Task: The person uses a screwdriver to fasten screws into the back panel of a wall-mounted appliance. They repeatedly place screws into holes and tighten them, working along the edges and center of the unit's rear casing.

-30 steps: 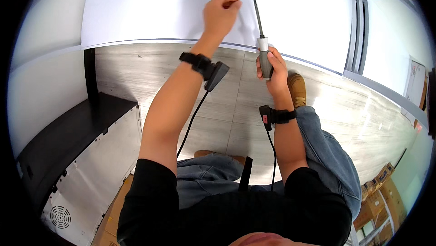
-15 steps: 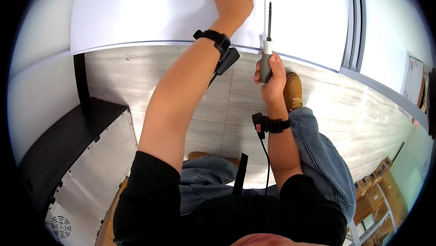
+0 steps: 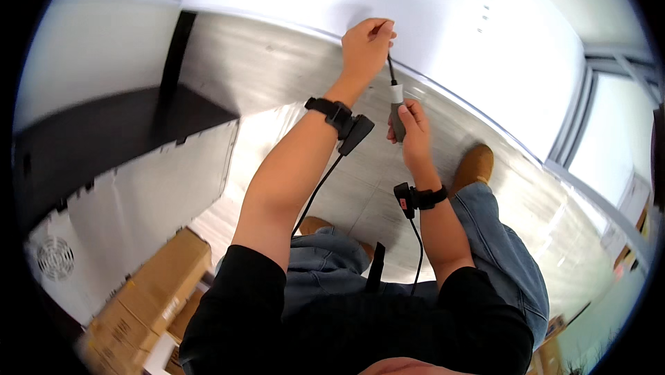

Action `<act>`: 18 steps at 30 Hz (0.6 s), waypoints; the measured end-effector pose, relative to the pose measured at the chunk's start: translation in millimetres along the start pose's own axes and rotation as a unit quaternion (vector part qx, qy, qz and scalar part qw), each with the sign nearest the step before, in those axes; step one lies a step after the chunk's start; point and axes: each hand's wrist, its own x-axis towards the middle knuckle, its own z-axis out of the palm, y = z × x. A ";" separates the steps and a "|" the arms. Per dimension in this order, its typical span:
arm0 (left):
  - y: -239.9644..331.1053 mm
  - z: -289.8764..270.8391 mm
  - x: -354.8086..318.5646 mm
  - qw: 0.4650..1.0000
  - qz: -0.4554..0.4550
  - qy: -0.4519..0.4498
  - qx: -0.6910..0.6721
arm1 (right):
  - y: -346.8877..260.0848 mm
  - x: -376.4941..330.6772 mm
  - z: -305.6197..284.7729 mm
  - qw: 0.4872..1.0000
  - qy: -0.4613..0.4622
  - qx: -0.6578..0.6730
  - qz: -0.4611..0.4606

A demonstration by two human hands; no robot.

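My right hand [image 3: 413, 129] is wrapped around the handle of a screwdriver [image 3: 397, 113], which has a grey grip, a white collar and a dark shaft pointing away from me. The shaft's far end reaches my left hand [image 3: 368, 49], and the tip is hidden by its fingers. Those fingers are pinched together just over the near edge of a white table [image 3: 443, 42]; what they hold, if anything, is too small to tell. Several small dark pieces, perhaps screws [image 3: 486, 7], lie in a row on the tabletop, right of my left hand.
A black-topped cabinet [image 3: 118, 122] with a white vented side stands at the left. Cardboard boxes [image 3: 149, 292] lie below it at the lower left. A grey metal frame [image 3: 585, 122] borders the table's right end. Cables run from bands on both my wrists.
My view has turned and shifted. My left hand has come back from the tabletop toward the table's near edge, and its fingers now meet the screwdriver's tip. My right hand keeps hold of the screwdriver.
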 end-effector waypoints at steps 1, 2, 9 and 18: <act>-2.3 -26.6 -9.0 0.998 -0.035 0.031 -0.047 | 7.2 -0.6 19.7 0.999 -0.028 -0.027 0.012; -4.1 -53.3 -18.7 0.991 -0.067 0.066 -0.093 | 11.2 -1.7 37.3 0.997 -0.048 -0.046 0.027; -13.9 -207.2 -109.3 0.904 -0.209 0.312 -0.206 | 36.3 -38.4 136.3 0.939 -0.242 -0.131 0.207; -6.4 -273.9 -173.4 0.869 -0.241 0.377 -0.212 | 61.6 -80.2 192.0 0.889 -0.336 -0.093 0.296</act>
